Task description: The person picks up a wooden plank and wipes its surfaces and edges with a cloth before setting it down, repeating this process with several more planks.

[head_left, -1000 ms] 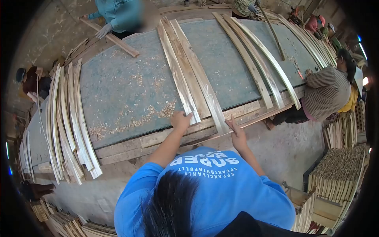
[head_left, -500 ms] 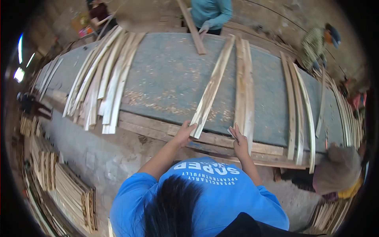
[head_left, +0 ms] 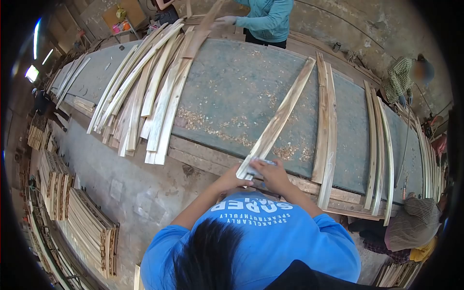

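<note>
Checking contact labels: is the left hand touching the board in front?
Touching. The head view shows the left hand gripping the near end of the board.

I see my left forearm (head_left: 200, 204) and right forearm (head_left: 304, 199) reaching forward from bent elbows, slanting inward until the hands nearly meet before the chest; my left hand (head_left: 230, 180) is curled in a grip, while my right hand (head_left: 271, 176) sits just beside it, bent leftward, too blurred for me to judge its hold

Pale plank (head_left: 281, 117) with brown streaks
</note>
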Tool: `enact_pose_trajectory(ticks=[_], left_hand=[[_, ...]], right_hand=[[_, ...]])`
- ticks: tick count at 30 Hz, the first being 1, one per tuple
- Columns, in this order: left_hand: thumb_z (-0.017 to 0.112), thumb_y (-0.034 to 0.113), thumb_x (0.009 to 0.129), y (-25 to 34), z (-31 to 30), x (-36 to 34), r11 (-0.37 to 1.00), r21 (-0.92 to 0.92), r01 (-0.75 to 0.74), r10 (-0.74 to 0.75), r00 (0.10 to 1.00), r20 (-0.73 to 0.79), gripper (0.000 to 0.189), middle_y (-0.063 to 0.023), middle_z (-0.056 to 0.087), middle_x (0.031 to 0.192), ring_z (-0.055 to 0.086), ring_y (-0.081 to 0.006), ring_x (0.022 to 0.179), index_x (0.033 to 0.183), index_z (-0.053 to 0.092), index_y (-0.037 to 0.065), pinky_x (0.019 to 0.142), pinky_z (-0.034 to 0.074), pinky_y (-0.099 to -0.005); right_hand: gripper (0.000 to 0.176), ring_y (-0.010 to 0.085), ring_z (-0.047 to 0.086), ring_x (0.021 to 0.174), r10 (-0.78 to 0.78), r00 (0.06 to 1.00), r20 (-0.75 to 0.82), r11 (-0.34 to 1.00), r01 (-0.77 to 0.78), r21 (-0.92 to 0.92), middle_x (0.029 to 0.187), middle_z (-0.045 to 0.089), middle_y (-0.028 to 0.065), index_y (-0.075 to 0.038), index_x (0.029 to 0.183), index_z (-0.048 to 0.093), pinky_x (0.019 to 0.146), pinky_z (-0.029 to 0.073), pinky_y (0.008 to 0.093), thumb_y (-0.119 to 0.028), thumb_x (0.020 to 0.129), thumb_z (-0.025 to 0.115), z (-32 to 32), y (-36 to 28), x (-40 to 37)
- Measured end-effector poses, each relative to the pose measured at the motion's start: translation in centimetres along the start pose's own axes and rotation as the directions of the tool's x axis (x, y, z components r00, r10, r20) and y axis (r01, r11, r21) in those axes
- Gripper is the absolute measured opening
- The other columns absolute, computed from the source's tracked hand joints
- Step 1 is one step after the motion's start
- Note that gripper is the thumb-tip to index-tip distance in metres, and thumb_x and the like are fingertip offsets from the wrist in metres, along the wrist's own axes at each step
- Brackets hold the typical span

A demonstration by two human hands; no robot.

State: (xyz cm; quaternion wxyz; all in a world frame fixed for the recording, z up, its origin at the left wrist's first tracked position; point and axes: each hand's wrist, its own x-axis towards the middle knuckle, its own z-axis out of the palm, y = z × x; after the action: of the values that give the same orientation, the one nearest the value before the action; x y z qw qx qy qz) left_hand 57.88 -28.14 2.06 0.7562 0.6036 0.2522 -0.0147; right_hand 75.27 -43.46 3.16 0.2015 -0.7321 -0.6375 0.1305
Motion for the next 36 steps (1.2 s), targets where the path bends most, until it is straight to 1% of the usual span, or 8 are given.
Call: enact_pose_trajectory(ticks=[15,17,19,25,28,30,32,36], left_hand=[[0.091,0.013,0.071,2.5,-11.5,-3.2,0.992,-0.122,0.013,0.011,0.982,0.187,0.085,-0.0091,0.06,0.118,0.065,-0.0188,0.102,0.14,0.042,0.003,0.075,0.061,-0.0327],[0.09,0.01,0.072,2.6,-13.1,-3.5,0.999,-0.004,-0.049,0.049,0.983,0.176,0.083,-0.0105,0.06,0.117,0.066,-0.0181,0.097,0.139,0.042,0.002,0.074,0.061,-0.0328],[0.089,0.007,0.072,3.2,-14.6,-3.6,0.987,0.114,-0.115,0.096,0.981,0.167,0.081,-0.0118,0.061,0.116,0.068,-0.0174,0.092,0.137,0.042,0.0,0.074,0.06,-0.0329],[0.093,0.012,0.068,2.5,-18.2,-3.8,0.99,-0.125,-0.062,0.088,0.973,0.213,0.085,-0.0102,0.06,0.117,0.065,-0.0197,0.099,0.136,0.044,0.0,0.074,0.061,-0.033],[0.087,0.008,0.076,3.7,-19.0,-4.0,0.993,-0.118,-0.002,0.029,0.974,0.223,0.073,-0.0101,0.062,0.108,0.068,-0.0199,0.089,0.134,0.043,0.001,0.07,0.06,-0.0341],[0.075,0.022,0.09,4.1,-19.1,-4.1,0.989,-0.136,0.063,-0.029,0.971,0.236,0.06,-0.013,0.066,0.1,0.071,-0.0225,0.083,0.136,0.04,0.003,0.07,0.061,-0.0358],[0.041,0.062,0.103,4.4,-18.9,-3.8,0.988,-0.121,0.1,-0.072,0.973,0.221,0.064,-0.0161,0.07,0.096,0.074,-0.024,0.081,0.135,0.043,0.008,0.068,0.063,-0.0359],[0.022,0.076,0.098,4.8,-18.7,-3.9,0.967,-0.228,0.116,-0.075,0.981,0.179,0.08,-0.0154,0.071,0.094,0.074,-0.0228,0.076,0.13,0.052,0.009,0.065,0.063,-0.0341]], right_hand=[[0.052,0.0202,0.066,0.119,-0.12,0.992,-0.051,0.979,0.109,-0.173,0.138,0.065,0.0016,-0.023,0.146,0.05,0.112,0.037,0.0508,-0.009,0.096,0.048,4.0,-4.2,8.2],[0.05,0.0214,0.066,0.119,0.318,0.944,-0.087,0.913,-0.33,-0.239,0.137,0.065,0.0032,-0.022,0.145,0.051,0.112,0.037,0.0516,-0.009,0.098,0.045,2.6,-4.5,10.4],[0.046,0.0226,0.066,0.119,0.22,0.928,-0.3,0.958,-0.264,-0.114,0.137,0.065,0.0067,-0.021,0.143,0.054,0.113,0.036,0.0513,-0.011,0.098,0.045,4.2,-5.3,10.7],[0.052,0.0207,0.064,0.122,0.009,0.999,0.047,0.979,0.001,-0.204,0.135,0.067,0.002,-0.022,0.148,0.05,0.11,0.038,0.0466,-0.012,0.097,0.051,6.4,-12.1,12.5],[0.055,0.0236,0.068,0.115,0.875,0.484,-0.008,0.36,-0.639,0.68,0.129,0.07,0.0027,-0.018,0.148,0.05,0.107,0.042,0.0484,-0.009,0.094,0.056,5.4,-7.0,15.4],[0.056,0.0238,0.069,0.111,0.185,0.829,-0.528,0.93,-0.322,-0.179,0.127,0.071,0.0034,-0.015,0.146,0.051,0.107,0.042,0.0491,-0.007,0.091,0.057,4.9,-5.4,14.2],[0.052,0.0242,0.068,0.113,0.198,0.92,-0.339,0.929,-0.286,-0.235,0.129,0.07,0.0045,-0.015,0.144,0.054,0.107,0.042,0.0493,-0.007,0.093,0.054,4.8,-8.9,13.6],[0.05,0.0229,0.068,0.113,0.036,0.985,-0.171,0.983,-0.066,-0.169,0.134,0.067,0.0047,-0.021,0.14,0.058,0.11,0.041,0.0504,-0.006,0.093,0.05,5.4,-11.9,12.8]])
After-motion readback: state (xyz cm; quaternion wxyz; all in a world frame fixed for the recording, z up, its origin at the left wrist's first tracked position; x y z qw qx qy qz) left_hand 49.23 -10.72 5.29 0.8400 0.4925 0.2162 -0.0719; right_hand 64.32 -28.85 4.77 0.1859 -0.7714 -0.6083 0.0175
